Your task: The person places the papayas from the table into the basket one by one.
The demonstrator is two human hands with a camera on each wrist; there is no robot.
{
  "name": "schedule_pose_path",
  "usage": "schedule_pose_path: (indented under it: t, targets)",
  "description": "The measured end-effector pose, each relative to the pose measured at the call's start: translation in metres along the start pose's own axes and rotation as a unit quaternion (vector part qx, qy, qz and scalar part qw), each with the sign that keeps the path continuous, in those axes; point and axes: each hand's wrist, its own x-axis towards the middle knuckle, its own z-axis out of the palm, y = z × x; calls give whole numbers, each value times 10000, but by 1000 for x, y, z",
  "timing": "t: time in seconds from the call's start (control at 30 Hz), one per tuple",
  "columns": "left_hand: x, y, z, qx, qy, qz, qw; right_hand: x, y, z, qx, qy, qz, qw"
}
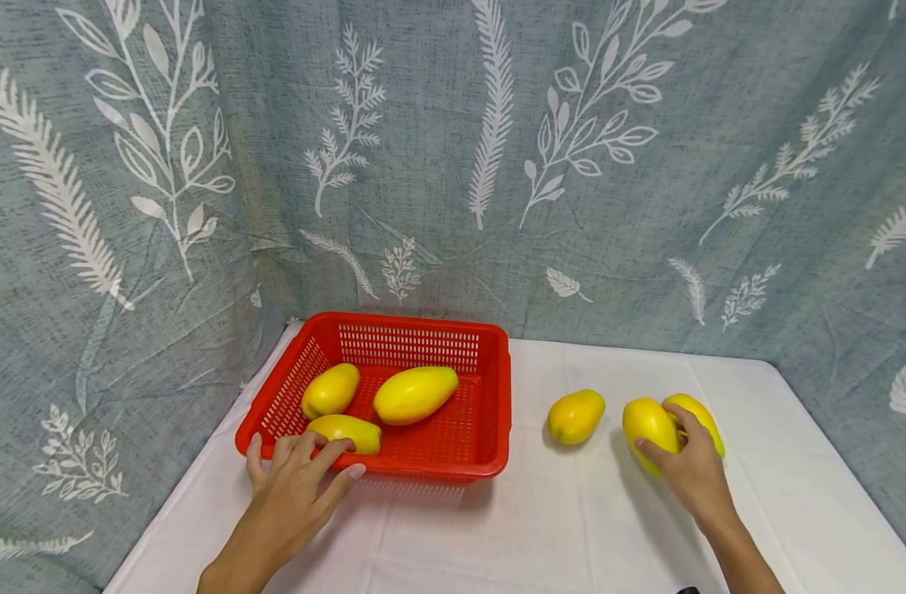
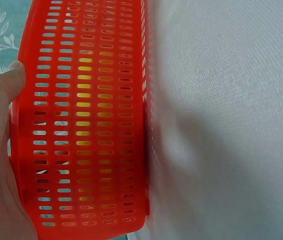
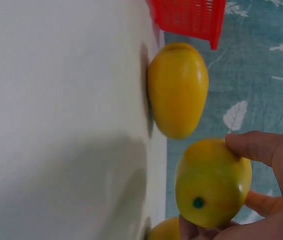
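Observation:
A red plastic basket (image 1: 453, 470) stands on the table with three yellow papayas inside: a short one (image 1: 331, 390), a longer one (image 1: 416, 395) and one near the front wall (image 1: 349, 431). My left hand (image 1: 293, 487) grips the basket's near rim, its fingers bent over the edge and partly in front of the nearest papaya. On the right, my right hand (image 1: 691, 470) holds a papaya (image 3: 211, 182) between thumb and fingers, lifted off the table. Another papaya (image 1: 698, 421) lies just behind that hand, partly hidden. Between basket and hand lies one more papaya (image 1: 576, 416).
A white cloth (image 1: 542, 528) covers the table. Blue-green curtains (image 1: 438, 165) with white leaf prints hang behind it and along both sides. A small dark object (image 1: 688, 590) shows at the bottom edge of the head view.

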Motion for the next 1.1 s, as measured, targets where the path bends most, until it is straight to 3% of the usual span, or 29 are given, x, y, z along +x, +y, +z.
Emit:
schedule_pose_path:
  t: [0.67,1.1]
  targets:
    - [1,2,-1,19,46,41,10000,-21,-40,-6,62,322,-464,9984]
    - [0,2,-1,11,136,67,9999,-37,-68,-6,258,139,-590,9978]
